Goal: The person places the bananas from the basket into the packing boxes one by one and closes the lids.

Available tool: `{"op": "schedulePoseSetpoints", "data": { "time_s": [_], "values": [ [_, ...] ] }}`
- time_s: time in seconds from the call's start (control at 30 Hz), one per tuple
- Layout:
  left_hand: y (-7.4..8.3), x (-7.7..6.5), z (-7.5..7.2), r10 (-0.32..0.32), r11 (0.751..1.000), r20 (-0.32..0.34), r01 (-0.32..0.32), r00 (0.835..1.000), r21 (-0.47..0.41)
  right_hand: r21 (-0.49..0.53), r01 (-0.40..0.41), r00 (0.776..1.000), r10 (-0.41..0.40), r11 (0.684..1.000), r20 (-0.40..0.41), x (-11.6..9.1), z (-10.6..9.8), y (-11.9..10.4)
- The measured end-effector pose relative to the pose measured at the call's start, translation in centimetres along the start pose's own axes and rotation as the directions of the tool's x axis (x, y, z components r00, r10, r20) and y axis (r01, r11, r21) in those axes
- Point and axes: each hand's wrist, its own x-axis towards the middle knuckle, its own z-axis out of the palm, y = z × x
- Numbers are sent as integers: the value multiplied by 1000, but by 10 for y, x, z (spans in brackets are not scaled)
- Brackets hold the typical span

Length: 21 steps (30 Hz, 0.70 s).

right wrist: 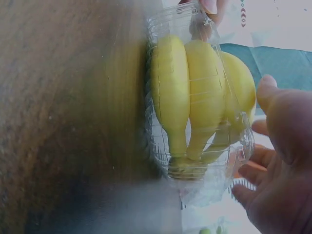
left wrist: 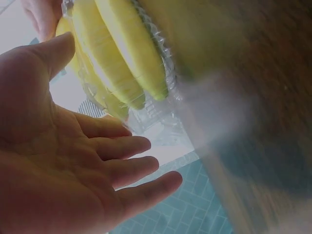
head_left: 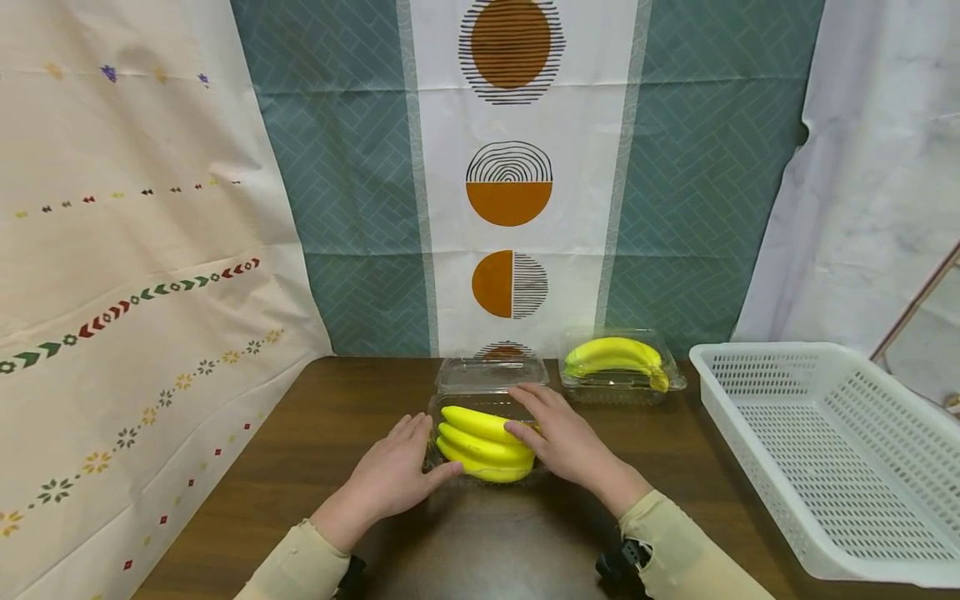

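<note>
A bunch of yellow bananas (head_left: 487, 450) lies in a clear plastic clamshell box (right wrist: 161, 141), whose hinged lid (head_left: 491, 375) is folded back toward the curtain. My left hand (head_left: 397, 462) is at the box's left side, its fingers extended and the thumb reaching along the near edge. In the left wrist view the palm of that left hand (left wrist: 92, 151) faces the bananas (left wrist: 129, 48). On the other side, my right hand (head_left: 562, 433) has its fingers spread over the box's right end. The right wrist view shows this right hand (right wrist: 287, 151) beside the rim; whether it touches is unclear.
A second clear box (head_left: 615, 396), holding bananas (head_left: 615, 354), stands at the back right of the brown wooden table (head_left: 300, 467). A large white plastic basket (head_left: 817, 542) sits at the right. Patterned curtains (head_left: 352, 208) border the table at the back and left.
</note>
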Motion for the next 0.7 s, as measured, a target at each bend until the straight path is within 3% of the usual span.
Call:
{"op": "schedulePoseSetpoints", "data": {
  "time_s": [0.27, 0.7],
  "values": [
    [-2, 1, -2, -19, 999, 17, 19, 1000, -27, 22, -112, 994, 112, 993, -2, 1, -2, 3],
    [-5, 14, -12, -79, 990, -65, 71, 995, -124, 107, -202, 979, 199, 974, 34, 3, -9, 4]
  ]
}}
